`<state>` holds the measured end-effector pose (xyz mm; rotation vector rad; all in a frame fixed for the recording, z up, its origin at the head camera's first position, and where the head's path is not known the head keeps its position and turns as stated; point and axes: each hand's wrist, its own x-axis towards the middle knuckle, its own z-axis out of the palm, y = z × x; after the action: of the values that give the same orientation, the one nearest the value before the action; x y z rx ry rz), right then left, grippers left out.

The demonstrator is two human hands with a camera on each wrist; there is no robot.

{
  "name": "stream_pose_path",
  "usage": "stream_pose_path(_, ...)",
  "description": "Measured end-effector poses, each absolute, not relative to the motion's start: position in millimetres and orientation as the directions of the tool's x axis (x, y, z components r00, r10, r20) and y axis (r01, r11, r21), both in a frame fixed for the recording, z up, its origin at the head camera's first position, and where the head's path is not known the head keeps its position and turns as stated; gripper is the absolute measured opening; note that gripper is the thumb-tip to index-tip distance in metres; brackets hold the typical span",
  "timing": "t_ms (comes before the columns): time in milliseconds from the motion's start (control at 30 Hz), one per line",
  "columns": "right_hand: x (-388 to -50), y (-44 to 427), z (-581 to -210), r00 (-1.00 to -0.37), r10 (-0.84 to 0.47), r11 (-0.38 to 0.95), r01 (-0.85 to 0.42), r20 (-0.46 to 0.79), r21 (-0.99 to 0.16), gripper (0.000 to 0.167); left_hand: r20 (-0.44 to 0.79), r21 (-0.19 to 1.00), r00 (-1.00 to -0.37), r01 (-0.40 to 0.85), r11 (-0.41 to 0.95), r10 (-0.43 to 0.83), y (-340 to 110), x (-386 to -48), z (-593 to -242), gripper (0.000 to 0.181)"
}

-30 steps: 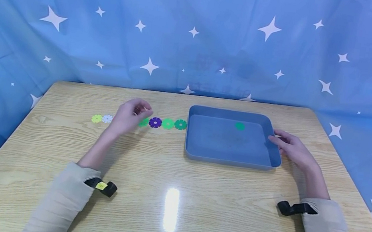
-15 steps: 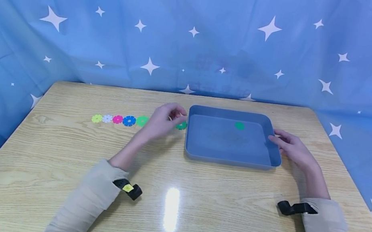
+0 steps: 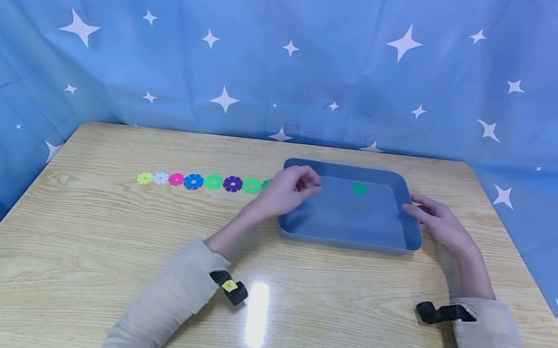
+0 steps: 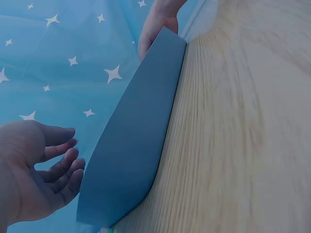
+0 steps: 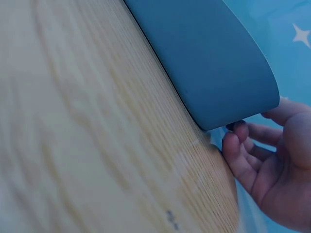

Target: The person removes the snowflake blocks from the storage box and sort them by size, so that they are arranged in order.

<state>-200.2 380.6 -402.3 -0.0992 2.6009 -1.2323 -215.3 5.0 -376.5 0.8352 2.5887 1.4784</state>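
Observation:
A blue rectangular tray (image 3: 344, 244) stands toward the back of the table, with one green notched plastic disc (image 3: 359, 188) lying inside near its far wall. My left hand (image 3: 284, 192) hovers over the tray's left end, fingers loosely bent and holding nothing; in the left wrist view the left hand (image 4: 34, 170) has its thumb apart from the fingers. At the tray's right end my right hand (image 3: 438, 223) grips the wall, thumb at the rim and fingers outside, as the right hand (image 5: 277, 160) shows in the right wrist view.
Left of the tray runs a row of notched discs: yellow (image 3: 145, 178), white (image 3: 161, 178), pink (image 3: 176, 179), blue (image 3: 194, 181), green (image 3: 213, 182), purple (image 3: 232, 184) and more green ones. A star-patterned blue curtain (image 3: 262, 74) hangs behind the wooden table (image 3: 333, 316).
My left hand has travelled right along the disc row, uncovering the pink, blue and purple discs, and is now over the tray's left end. The right hand and tray have stayed put.

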Motion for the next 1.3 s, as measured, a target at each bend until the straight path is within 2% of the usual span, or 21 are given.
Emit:
stream_pose_path(367,-201.3,382.2,-404.7,-0.964,-0.172,0.634,0.051,-0.205,-0.771,0.073,0.123,0.808,-0.835,0.398,0.434,0.537,49.3,-229.4,-386.2,0.014)
stream_pose_path(733,-203.4,383.9,-406.9,-0.965,-0.17,0.622,0.051,-0.199,-0.781,0.069,0.046,0.782,-0.847,0.36,0.509,0.529,81.8,-243.6,-394.8,0.024)
stream_pose_path(1000,-202.0,382.6,-406.0,-0.966,-0.167,0.615,0.053,-0.195,-0.787,0.07,0.017,0.729,-0.871,0.347,0.59,0.492,99.2,-250.9,-400.9,0.03)
stream_pose_path(1300,-200.9,381.8,-404.2,-0.964,-0.171,0.617,0.056,-0.203,-0.785,0.071,-0.036,0.571,-0.893,0.35,0.743,0.448,115.1,-257.1,-401.6,0.039)
